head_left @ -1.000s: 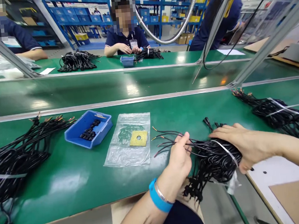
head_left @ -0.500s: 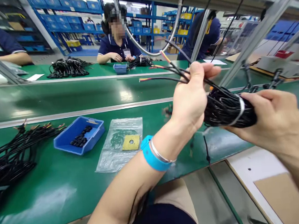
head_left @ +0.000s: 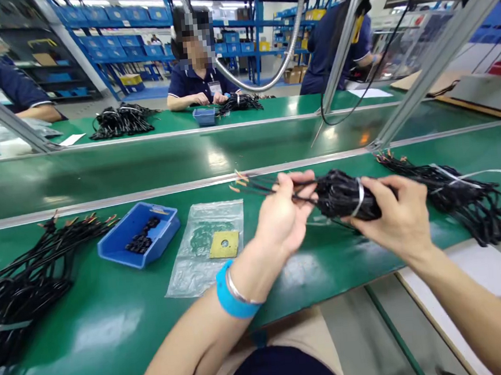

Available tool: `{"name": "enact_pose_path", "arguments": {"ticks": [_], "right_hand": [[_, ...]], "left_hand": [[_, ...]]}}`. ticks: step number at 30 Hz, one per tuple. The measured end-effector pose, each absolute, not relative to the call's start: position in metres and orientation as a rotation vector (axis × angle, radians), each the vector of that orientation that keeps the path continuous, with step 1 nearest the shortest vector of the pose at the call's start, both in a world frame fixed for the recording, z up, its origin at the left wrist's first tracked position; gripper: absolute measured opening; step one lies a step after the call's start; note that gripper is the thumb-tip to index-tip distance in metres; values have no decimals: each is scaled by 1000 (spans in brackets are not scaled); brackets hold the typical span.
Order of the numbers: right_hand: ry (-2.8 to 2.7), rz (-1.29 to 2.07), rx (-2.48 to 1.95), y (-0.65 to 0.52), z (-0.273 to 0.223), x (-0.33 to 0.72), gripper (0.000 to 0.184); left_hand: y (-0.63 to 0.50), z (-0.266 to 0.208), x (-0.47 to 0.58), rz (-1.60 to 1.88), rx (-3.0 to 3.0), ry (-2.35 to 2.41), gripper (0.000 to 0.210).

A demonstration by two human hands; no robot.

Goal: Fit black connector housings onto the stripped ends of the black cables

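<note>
We have the bundle of black cables (head_left: 335,195) in both hands, just over the worktop (head_left: 125,310), in front of us; whether its underside touches, we cannot tell. Half a second ago we had it raised higher, with its bare ends up near the metal hose (head_left: 275,84); now it is lower, and the ends point left across the worktop. A second ago it lay further down, by the near edge.

Our left hand (head_left: 289,207) is half curled, its thumb and fingers closed lightly around the cables near their bare ends. Our right hand (head_left: 382,206) is wrapped around the other end, just beside the white tie (head_left: 359,198).

The second bundle (head_left: 450,186) on the right, mostly hidden half a second ago, shows again. The blue tray (head_left: 163,240) and the clear bag (head_left: 191,270) with the yellow card (head_left: 219,249) on it have stayed in place.
</note>
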State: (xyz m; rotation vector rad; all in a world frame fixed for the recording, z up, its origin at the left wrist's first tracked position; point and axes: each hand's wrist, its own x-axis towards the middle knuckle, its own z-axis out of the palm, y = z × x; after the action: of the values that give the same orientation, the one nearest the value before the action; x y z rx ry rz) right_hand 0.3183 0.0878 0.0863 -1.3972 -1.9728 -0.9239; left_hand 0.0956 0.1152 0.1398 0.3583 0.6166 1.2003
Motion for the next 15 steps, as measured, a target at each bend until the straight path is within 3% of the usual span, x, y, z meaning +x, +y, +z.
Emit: {"name": "enact_pose_path", "arguments": {"ticks": [4,7,11,15], "right_hand": [[-1827,-1131,-1343,130,144,320,59],[-1743,-1235,-1237,138,144,316,59],[-1698,-1249,-1239,107,81,302,61],[-1998,-855,-1463,53,25,297,63]], "left_hand": [[150,191,100,1291,524,496,40],[147,195,98,1357,592,450,39],[108,139,87,1325,482,570,39],[60,64,76,1193,227,761,22]]}}
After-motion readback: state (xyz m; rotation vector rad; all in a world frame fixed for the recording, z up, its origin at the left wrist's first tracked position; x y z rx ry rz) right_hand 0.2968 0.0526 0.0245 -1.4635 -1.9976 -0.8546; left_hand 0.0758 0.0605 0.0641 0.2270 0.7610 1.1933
